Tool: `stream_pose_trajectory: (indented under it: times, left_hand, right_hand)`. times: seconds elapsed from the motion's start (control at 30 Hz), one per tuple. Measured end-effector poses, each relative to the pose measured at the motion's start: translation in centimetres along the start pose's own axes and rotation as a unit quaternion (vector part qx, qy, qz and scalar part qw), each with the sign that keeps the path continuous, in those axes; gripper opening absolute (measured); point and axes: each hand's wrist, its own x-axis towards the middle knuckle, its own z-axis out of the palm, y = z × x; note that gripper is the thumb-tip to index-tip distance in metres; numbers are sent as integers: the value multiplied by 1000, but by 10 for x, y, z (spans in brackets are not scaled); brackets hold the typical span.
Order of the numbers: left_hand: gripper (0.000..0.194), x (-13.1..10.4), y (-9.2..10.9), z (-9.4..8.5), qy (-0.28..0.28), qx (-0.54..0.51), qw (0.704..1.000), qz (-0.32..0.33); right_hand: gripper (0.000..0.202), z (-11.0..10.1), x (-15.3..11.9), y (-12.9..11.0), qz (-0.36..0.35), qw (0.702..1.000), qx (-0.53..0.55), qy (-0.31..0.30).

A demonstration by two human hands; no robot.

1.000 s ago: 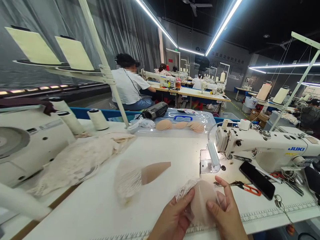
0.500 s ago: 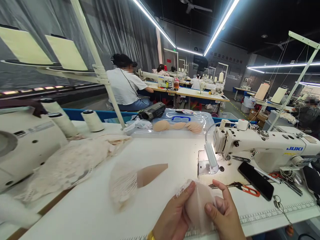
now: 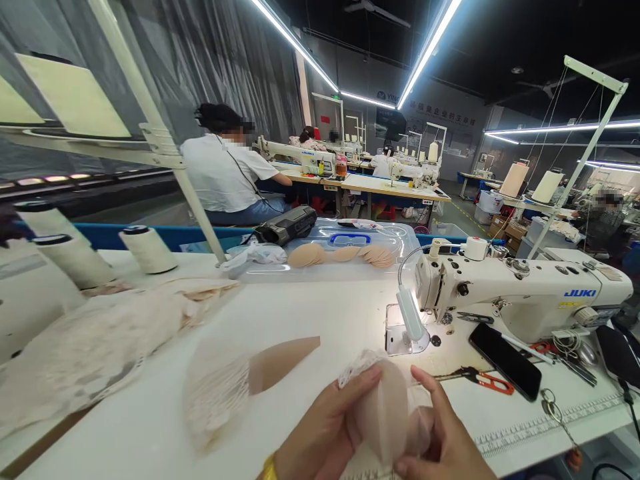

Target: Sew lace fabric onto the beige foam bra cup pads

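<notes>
A beige bra cup [image 3: 384,407] with white lace along its upper left edge is between my two hands, above the front of the sewing table. My left hand [image 3: 325,427] grips its left side, the thumb lying over the top and the other fingers behind. Sheer fabric at the cup's right side is held by my right hand [image 3: 447,430], its thumb low on the edge and its index finger stretched out. A lace and beige fabric piece [image 3: 225,390] lies on the table to the left.
A white sewing machine [image 3: 520,277] with a lit lamp [image 3: 411,313] stands right. Near it lie a black phone [image 3: 506,360], orange-handled snips [image 3: 493,381] and a key ring [image 3: 553,403]. Beige pads [image 3: 307,255] rest on a plastic box [image 3: 265,270]. Lace fabric [image 3: 100,340] and thread cones [image 3: 147,250] sit left.
My right thumb has slid from the cup's face down to its lower edge. The cup has tilted slightly in my hands. The view has shifted a little to the right.
</notes>
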Motion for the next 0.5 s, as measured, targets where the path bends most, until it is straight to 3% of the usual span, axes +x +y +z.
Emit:
stream_pose_trajectory:
  times: [0.07,0.13,0.17,0.2,0.27,0.3,0.33,0.43,0.5]
  left_hand:
    - [41,1,21,-1,-126,112,986,8]
    - [28,5,40,-1,-264,296,917,36]
    - [15,10,48,-1,-319,402,856,70]
    - [4,17,52,-2,-356,498,782,116]
    - [20,36,53,-5,-390,622,646,210]
    - [23,47,50,-8,-395,648,606,241]
    - [23,59,46,-12,-395,658,588,257]
    - [17,84,31,-25,-396,662,585,250]
    - [16,92,24,-32,-396,662,586,248]
  right_hand:
    - [100,-16,5,-12,-31,993,-115,-6]
    - [84,-33,20,-29,-159,947,-279,-8]
    - [72,-41,31,-38,-253,892,-375,-12]
    - [56,-49,44,-46,-341,816,-465,-29]
    - [22,-60,70,-57,-458,653,-601,-46]
    - [19,-64,82,-59,-475,616,-626,-56]
    - [22,-67,92,-59,-480,590,-647,-59]
    - [27,-74,104,-52,-457,585,-668,-55]
    - [26,-78,100,-49,-434,613,-657,-64]
